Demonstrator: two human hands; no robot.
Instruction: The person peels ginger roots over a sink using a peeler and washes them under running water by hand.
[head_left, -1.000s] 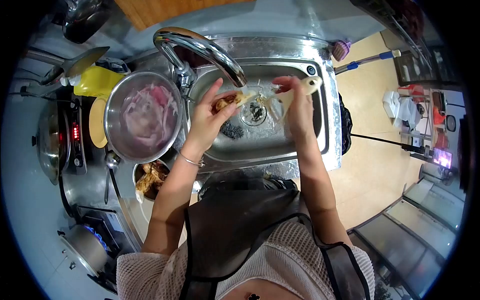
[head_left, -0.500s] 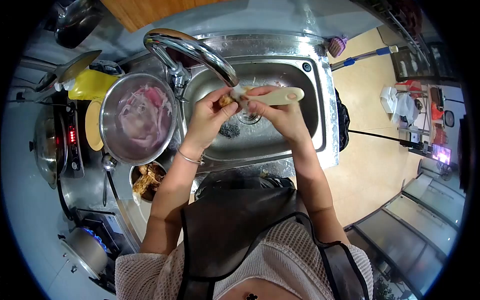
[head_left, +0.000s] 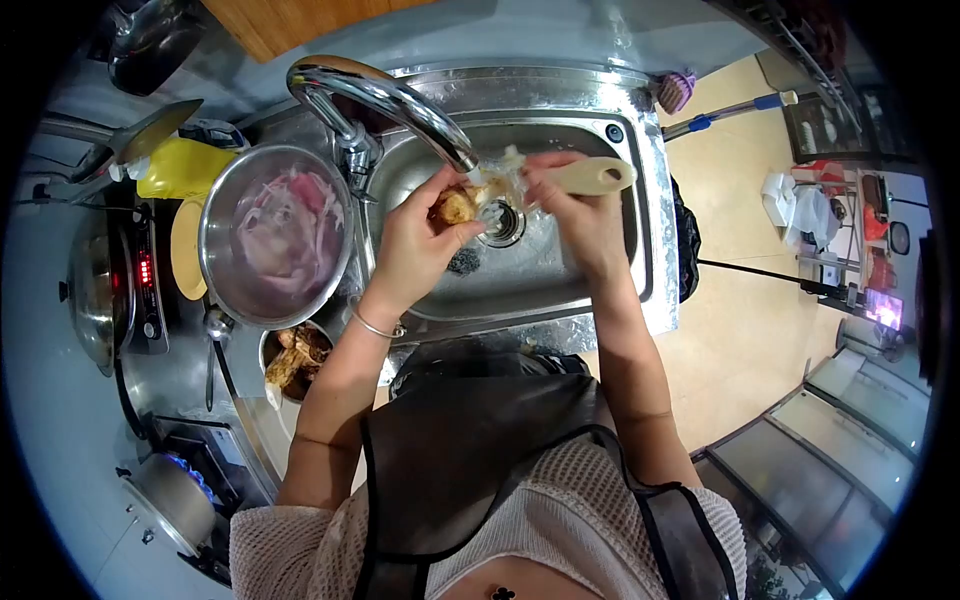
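Note:
In the sink [head_left: 590, 285], my left hand [head_left: 412, 238] is closed around a browned, scorched-looking piece of meat [head_left: 455, 207] beneath the tap's spout. My right hand [head_left: 580, 215] grips a cream-handled tool [head_left: 600, 176] that looks like a scrub brush; a hole pierces the handle's end. The tool's working end is blurred by motion and water, close to the meat. Below both hands lie the drain [head_left: 508, 228] and a dark scouring pad [head_left: 463, 262]. The chrome tap [head_left: 400, 95] arches in from the upper left.
Left of the sink, a steel bowl [head_left: 208, 250] contains pale, pinkish meat in liquid. A small pot with browned meat pieces [head_left: 290, 362] stands near my left forearm. A ladle [head_left: 215, 325], a lit induction cooker [head_left: 148, 270] and a pot over a blue flame [head_left: 170, 505] are further left.
My right hand and the cream-handled tool have shifted right, apart from my left hand. More of the browned meat shows, and my left hand has barely moved.

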